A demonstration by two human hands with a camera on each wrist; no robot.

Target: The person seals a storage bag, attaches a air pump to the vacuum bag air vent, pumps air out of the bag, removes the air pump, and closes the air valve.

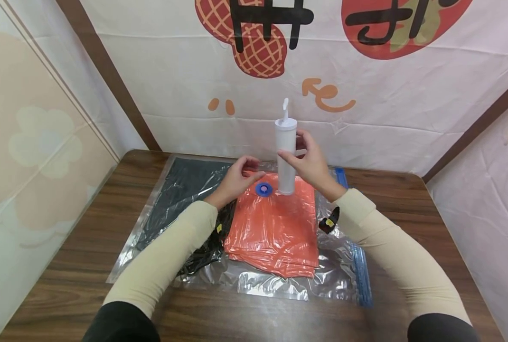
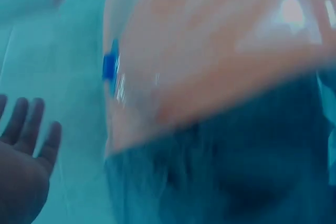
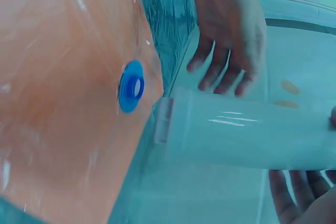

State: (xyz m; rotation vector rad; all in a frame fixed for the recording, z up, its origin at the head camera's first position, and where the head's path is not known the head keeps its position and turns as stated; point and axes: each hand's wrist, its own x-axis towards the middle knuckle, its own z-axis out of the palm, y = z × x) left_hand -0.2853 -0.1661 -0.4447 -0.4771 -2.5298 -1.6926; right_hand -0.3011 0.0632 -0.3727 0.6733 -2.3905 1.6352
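My right hand (image 1: 310,161) grips a white hand pump (image 1: 286,142) by its cylinder, holding it upright over the bag with its handle at the top. Its lower end is just right of a round blue valve (image 1: 264,189) on a clear vacuum storage bag (image 1: 273,287). In the right wrist view the pump's end (image 3: 164,120) is apart from the valve (image 3: 131,86). My left hand (image 1: 237,179), fingers loosely bent and holding nothing, hovers beside the valve. Under the film lie an orange-red folded bundle (image 1: 275,228) and a dark one (image 1: 185,190).
The bag's blue zip edge (image 1: 361,275) runs along its right side. Brown wooden table (image 1: 220,318) surrounds the bag. A printed cloth (image 1: 168,85) hangs right behind the table, with further cloth walls on the left and right.
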